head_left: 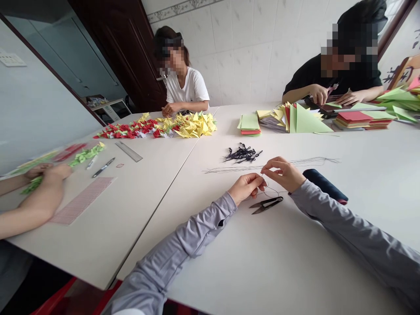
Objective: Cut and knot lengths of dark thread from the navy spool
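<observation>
My left hand and my right hand meet above the table, both in a pinch. Between their fingertips runs a thin dark thread, part of it looping below the fingers. Just under the hands lie thread snips with dark handles. A dark spool of thread rests beside my right wrist. Several long strands of thread stretch across the table behind my hands. Beyond them sits a small heap of black knotted cords.
Folded red and yellow paper pieces are heaped in front of a person in white. Stacks of coloured paper stand near a person in black. At left, another person's arms rest near a ruler and a pen.
</observation>
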Tool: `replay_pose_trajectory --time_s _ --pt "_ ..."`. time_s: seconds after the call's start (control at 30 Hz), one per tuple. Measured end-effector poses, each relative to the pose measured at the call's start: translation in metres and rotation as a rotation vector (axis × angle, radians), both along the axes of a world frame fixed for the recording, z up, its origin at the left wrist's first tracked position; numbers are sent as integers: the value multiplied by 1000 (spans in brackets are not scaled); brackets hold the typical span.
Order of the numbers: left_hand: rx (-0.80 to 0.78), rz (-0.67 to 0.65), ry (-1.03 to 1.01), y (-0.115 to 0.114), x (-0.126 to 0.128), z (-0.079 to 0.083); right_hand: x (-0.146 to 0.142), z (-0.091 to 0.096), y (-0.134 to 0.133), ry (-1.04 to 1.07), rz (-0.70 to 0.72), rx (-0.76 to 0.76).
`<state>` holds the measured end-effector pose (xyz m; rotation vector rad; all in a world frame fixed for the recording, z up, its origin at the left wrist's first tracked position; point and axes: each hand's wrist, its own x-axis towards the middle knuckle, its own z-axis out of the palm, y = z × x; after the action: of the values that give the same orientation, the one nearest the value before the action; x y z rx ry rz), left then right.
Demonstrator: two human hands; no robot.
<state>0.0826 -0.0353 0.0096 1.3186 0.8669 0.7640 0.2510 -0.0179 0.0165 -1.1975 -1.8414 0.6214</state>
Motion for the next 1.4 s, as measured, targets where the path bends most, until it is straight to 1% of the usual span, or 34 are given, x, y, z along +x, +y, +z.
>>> replay_pose_trajectory --time_s 0.23,0.5,0.7,1.07,1.27,1.4 --pt "40 -13 -4 1 1 -2 -2 2 -2 -8 -8 -25" --pt "34 -2 9 1 -2 -3 0 4 -3 2 -34 -34" --pt "31 -2 8 3 -2 -6 1 0 -2 1 7 -12" --pt "8 1 6 1 0 -3 0 -4 1 -3 17 -1" --pt "4 0 9 1 2 -3 -1 -6 2 15 -11 0" --pt "12 13 14 4 0 -3 -2 -15 4 71 -25 -29"
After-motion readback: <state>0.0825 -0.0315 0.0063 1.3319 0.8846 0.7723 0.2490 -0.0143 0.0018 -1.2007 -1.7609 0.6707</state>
